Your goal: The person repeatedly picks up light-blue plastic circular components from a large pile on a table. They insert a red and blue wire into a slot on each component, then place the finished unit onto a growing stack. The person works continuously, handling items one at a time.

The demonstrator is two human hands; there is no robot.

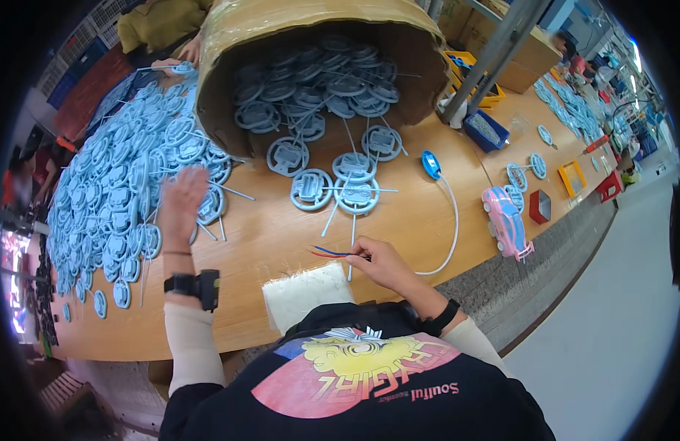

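Observation:
Between the thumb and fingers of my right hand point(378, 262) is a bunch of thin wires point(326, 252), red and blue, their ends pointing left. A white cable point(456, 228) curves from a small blue oval plastic part point(430, 165) down to my right hand; whether it joins the wires is hidden. My left hand point(184, 197), slightly blurred, reaches to the near edge of a big heap of light-blue steering-wheel-shaped plastic parts point(112, 191). Its fingers are stretched out and nothing shows in them. Ahead lie several more blue wheel parts point(357, 194) with thin rods.
A cardboard box point(229, 44) on its side spills wheel parts. To the right are a metal post point(494, 62), a dark-blue bin point(487, 128), a pink-and-blue toy car point(505, 220) and a yellow tray point(573, 178). A white sheet point(307, 294) lies before me. Another person's hand point(191, 50) is across the table.

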